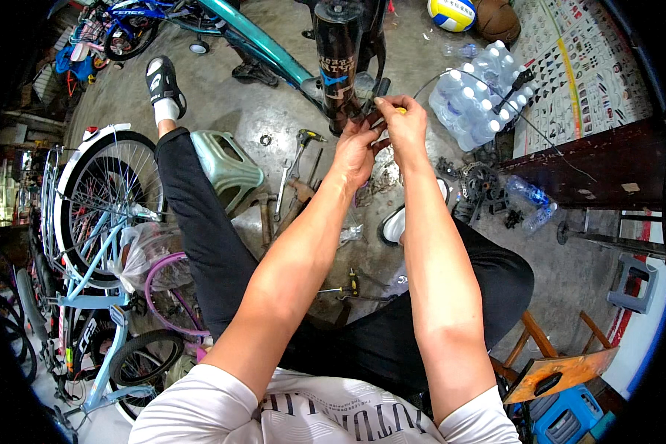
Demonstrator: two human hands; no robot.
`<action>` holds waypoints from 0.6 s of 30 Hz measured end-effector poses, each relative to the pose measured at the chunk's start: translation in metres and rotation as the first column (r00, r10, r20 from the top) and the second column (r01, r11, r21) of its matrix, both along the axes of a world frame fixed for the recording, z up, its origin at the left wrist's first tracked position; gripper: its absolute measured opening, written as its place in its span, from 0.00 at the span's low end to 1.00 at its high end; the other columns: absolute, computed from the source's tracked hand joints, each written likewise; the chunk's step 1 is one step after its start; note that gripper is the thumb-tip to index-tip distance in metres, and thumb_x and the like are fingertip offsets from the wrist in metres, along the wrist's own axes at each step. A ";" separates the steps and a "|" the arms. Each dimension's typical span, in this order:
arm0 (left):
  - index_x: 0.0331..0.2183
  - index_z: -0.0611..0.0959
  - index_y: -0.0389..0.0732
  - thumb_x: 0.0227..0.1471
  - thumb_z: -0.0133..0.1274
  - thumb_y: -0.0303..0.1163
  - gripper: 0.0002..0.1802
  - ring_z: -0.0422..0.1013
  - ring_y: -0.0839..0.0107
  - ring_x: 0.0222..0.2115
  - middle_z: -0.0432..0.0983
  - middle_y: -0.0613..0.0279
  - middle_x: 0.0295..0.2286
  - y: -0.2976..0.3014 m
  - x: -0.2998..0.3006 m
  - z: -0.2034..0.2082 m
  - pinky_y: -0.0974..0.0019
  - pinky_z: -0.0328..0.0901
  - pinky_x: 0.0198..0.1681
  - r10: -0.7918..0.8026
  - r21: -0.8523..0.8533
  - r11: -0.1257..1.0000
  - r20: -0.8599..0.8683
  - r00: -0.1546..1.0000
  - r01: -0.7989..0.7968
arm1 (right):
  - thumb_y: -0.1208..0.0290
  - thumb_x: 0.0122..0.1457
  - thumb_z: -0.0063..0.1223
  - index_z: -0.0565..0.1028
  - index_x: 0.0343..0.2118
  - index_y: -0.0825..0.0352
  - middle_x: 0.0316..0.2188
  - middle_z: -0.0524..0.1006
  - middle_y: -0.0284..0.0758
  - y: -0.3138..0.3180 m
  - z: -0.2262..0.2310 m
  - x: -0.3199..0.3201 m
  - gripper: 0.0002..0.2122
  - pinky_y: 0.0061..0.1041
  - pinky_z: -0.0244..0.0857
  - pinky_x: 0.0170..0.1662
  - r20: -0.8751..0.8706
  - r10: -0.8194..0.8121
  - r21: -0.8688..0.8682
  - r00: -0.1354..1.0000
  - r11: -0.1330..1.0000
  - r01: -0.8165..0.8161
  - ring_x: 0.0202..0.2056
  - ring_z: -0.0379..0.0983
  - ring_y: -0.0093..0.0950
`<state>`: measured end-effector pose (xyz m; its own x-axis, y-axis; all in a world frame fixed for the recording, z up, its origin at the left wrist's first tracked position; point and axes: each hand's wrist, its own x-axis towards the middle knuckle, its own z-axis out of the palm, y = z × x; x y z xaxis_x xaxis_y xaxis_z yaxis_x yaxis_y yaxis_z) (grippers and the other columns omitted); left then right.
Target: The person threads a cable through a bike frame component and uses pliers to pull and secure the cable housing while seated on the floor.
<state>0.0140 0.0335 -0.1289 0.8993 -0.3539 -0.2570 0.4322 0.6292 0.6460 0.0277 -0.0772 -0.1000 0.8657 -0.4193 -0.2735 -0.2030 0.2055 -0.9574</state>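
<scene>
A bicycle frame stands in front of me, with a teal tube (263, 44) and a thick black printed tube (339, 63). At the lower end of the black tube my two hands meet. My left hand (357, 154) has its fingers bent and pressed around a small part there; the part is hidden. Just right of it, my right hand (407, 122) is closed in a pinch, and a small yellow piece shows between its fingers. What that piece belongs to cannot be made out. A thin black cable (451, 72) arcs away to the right from near my right hand.
Hammers, a wrench (282, 191) and a yellow-black screwdriver (354, 281) lie on the floor. A pale green stool (226, 159) and a light blue bicycle (89, 296) are left. Wrapped water bottles (473, 96), a crankset (481, 181) and a wooden stool (562, 374) are right.
</scene>
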 end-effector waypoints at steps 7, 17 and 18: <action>0.55 0.74 0.42 0.55 0.46 0.15 0.26 0.70 0.67 0.51 0.72 0.63 0.56 0.004 0.003 -0.006 0.54 0.63 0.52 -0.021 -0.018 1.000 0.021 1.000 0.021 | 0.68 0.58 0.64 0.78 0.33 0.71 0.25 0.79 0.35 0.002 -0.018 0.003 0.10 0.27 0.69 0.18 -0.005 -0.048 -0.080 0.999 0.996 0.048 0.23 0.73 0.24; 0.56 0.73 0.46 0.55 0.47 0.15 0.28 0.69 0.69 0.52 0.72 0.65 0.57 0.003 0.000 0.001 0.57 0.63 0.50 0.000 0.015 1.000 -0.005 1.000 0.000 | 0.64 0.56 0.66 0.82 0.34 0.72 0.29 0.83 0.40 0.003 -0.028 0.005 0.14 0.27 0.71 0.39 0.039 -0.093 -0.170 0.995 0.981 0.098 0.32 0.79 0.28; 0.57 0.72 0.46 0.55 0.46 0.15 0.28 0.69 0.69 0.52 0.72 0.65 0.57 0.003 0.001 0.000 0.57 0.63 0.50 -0.007 0.013 1.000 -0.005 1.000 0.007 | 0.65 0.56 0.66 0.82 0.35 0.72 0.29 0.83 0.40 0.002 -0.029 0.005 0.13 0.28 0.71 0.39 -0.011 -0.107 -0.183 0.994 0.978 0.103 0.32 0.79 0.28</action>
<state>0.0148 0.0365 -0.1286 0.8957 -0.3565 -0.2659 0.4395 0.6175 0.6524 0.0328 -0.0753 -0.1288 0.8088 -0.5524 -0.2017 -0.2099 0.0492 -0.9765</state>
